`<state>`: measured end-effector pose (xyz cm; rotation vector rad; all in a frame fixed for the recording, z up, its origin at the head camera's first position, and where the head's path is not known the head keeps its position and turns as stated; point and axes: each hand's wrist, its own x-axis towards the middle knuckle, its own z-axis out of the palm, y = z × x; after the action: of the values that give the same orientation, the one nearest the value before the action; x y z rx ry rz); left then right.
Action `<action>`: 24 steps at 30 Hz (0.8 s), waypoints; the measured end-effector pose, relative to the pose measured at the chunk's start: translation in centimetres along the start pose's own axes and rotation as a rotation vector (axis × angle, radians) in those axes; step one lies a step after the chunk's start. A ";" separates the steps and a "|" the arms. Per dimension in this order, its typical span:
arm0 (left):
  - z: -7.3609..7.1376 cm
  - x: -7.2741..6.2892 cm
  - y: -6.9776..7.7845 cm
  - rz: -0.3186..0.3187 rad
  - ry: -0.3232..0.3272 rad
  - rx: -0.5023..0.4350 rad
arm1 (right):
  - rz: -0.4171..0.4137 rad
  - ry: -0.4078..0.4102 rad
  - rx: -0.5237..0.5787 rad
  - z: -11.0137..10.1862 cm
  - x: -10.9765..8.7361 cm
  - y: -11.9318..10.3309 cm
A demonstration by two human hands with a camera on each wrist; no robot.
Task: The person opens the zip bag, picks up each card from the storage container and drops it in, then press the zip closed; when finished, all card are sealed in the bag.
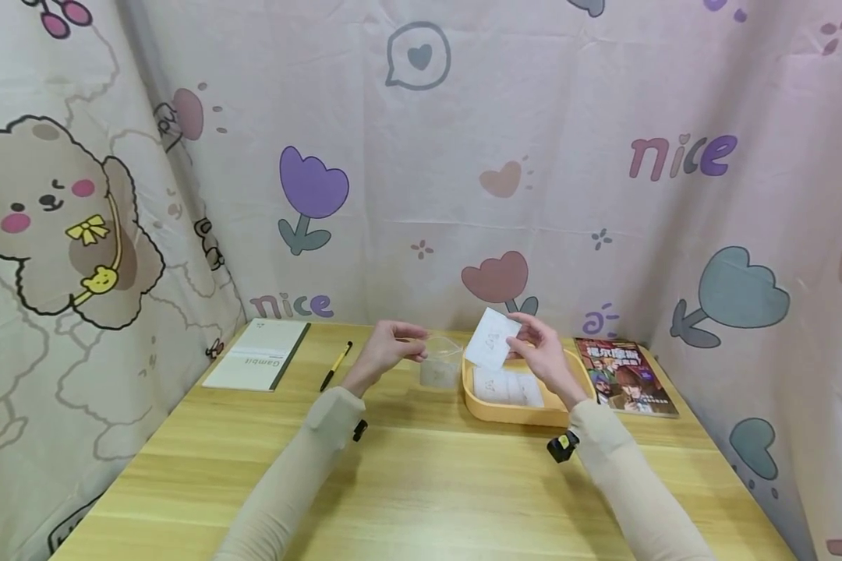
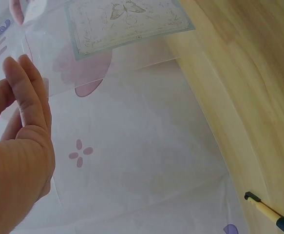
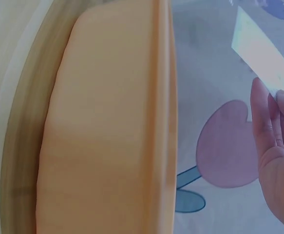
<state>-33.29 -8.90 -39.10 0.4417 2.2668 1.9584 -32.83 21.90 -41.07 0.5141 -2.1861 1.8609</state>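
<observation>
My left hand (image 1: pixel 387 352) pinches the edge of a clear plastic bag (image 1: pixel 443 349) above the table. In the left wrist view a card (image 2: pixel 132 24) with a butterfly print and a pale blue-green border shows in the bag. Between thumb and fingers, my right hand (image 1: pixel 543 357) holds a white card (image 1: pixel 493 340) with a faint print, tilted over the left part of a yellow-orange tray (image 1: pixel 519 414). Lying in that tray are white packets (image 1: pixel 507 387) with similar faint prints. The right wrist view shows the tray's side wall (image 3: pixel 103 117) up close.
A Gambit notebook (image 1: pixel 256 358) lies at the back left of the table, with a yellow and black pen (image 1: pixel 336 366) to its right. Right of the tray is a comic-style book (image 1: pixel 626 378). A printed curtain (image 1: pixel 393 195) hangs behind the table.
</observation>
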 end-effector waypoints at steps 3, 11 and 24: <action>0.0 -0.1 0.1 0.018 0.002 -0.008 | -0.050 0.003 0.007 0.5 0.1 -0.3; -0.1 -0.1 0.2 0.021 0.006 -0.008 | -0.094 0.050 0.029 1.0 0.2 -0.9; 0.0 -0.3 0.0 0.025 0.007 0.002 | -0.164 0.082 0.109 3.0 0.3 -2.4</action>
<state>-33.05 -8.99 -39.15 0.4662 2.2777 1.9727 -32.00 18.59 -39.32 0.6062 -1.9368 1.8860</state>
